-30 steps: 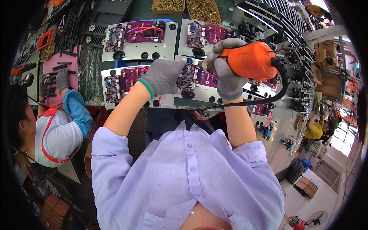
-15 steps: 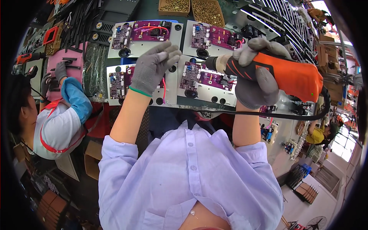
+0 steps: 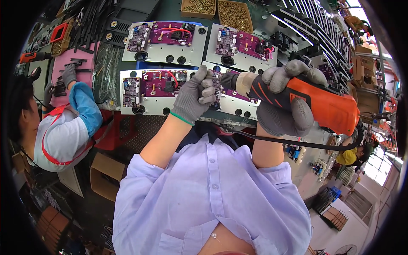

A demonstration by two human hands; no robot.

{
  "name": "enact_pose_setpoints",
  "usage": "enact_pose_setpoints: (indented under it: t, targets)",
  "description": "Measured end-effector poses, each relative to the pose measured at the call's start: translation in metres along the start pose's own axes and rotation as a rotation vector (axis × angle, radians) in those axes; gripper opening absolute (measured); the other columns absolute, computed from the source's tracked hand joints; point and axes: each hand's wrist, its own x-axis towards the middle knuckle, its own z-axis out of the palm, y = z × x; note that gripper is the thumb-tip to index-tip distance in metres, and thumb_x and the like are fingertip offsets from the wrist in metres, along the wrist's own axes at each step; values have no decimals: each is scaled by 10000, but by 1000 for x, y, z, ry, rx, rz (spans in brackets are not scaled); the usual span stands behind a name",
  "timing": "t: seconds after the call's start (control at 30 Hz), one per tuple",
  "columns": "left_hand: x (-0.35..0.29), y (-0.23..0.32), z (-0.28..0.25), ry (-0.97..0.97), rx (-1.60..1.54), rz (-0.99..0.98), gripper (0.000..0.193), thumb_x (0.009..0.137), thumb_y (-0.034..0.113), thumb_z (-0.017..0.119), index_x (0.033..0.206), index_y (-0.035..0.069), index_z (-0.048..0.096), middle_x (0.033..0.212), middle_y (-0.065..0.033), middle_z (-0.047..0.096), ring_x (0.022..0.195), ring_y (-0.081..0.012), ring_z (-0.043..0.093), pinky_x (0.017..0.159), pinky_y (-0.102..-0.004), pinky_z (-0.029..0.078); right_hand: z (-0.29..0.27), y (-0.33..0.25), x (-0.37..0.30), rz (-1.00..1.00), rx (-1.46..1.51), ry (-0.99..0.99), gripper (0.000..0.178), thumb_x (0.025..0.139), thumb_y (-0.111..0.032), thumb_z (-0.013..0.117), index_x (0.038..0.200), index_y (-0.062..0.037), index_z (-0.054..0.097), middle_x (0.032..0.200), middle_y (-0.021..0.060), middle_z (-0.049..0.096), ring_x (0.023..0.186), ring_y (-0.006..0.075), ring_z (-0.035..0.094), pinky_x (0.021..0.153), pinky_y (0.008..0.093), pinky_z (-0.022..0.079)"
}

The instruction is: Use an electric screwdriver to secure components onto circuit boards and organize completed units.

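Observation:
My right hand (image 3: 289, 97), in a grey glove, grips an orange and black electric screwdriver (image 3: 327, 104). The tool lies nearly level, its chuck pointing left, with a black cord trailing from its back end. At the bit's tip is my left hand (image 3: 195, 94), also gloved, with curled fingers and the thumb and forefinger drawn together. Whatever is between those fingertips is too small to make out. Beneath the tool a metal plate (image 3: 229, 108) carrying circuit boards is partly covered by both hands. Left of it lies a similar plate (image 3: 151, 106) with a purple circuit board (image 3: 152, 83) and a red wire.
Two more plates with boards, the far left plate (image 3: 129, 55) and far right plate (image 3: 210, 57), lie behind. Beyond them are two boxes of brass-coloured small parts (image 3: 233, 16). Metal strips (image 3: 297, 12) fill the far right. A co-worker (image 3: 59, 131) works at left.
My left hand has moved right to the screwdriver's tip, and its fingers have gone from spread to curled. The screwdriver in my right hand has dropped slightly toward me.

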Motion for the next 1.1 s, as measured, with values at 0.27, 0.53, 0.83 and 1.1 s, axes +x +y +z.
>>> enact_pose_setpoints:
  t: [0.27, 0.53, 0.83, 1.1]
  targets:
    - [-5, -7, 16, 10, -154, 22, 242, 955, 266, 498, 969, 34, 562, 685, 2, 549, 549, -106, 479, 388, -201, 351, 2, 7, -5, -80, -114, 12, 490, 737, -158, 579, 1211, -49, 514, 1085, 199, 576, 723, 220, 580, 656, 375, 460]
    - [-4, -5, 8, -65, -148, 38, 223, 960, 224, 477, 1005, 17, 545, 701, -15, 563, 601, -133, 517, 454, -214, 397, 3, 6, -7, -39, -101, -9, 489, 762, -132, 614, 1232, -67, 496, 1114, 205, 561, 768, 227, 594, 707, 407, 480]
    - [-6, -16, 10, 100, -193, 16, 271, 950, 271, 508, 932, 14, 592, 681, -14, 600, 497, -83, 495, 381, -192, 349, 1, 8, -11, 6, -129, -81, 510, 742, -105, 597, 1239, -76, 485, 1098, 191, 563, 739, 206, 586, 728, 418, 470]
    - [-34, -32, -10, 353, 2092, 795, 392, 844, 351, 614, 1091, 46, 599, 709, -80, 610, 669, -203, 618, 531, -361, 486, 3, 54, -8, 128, -350, 150, 463, 657, 7, 508, 1119, 4, 469, 995, 198, 578, 790, 228, 606, 788, 406, 506]
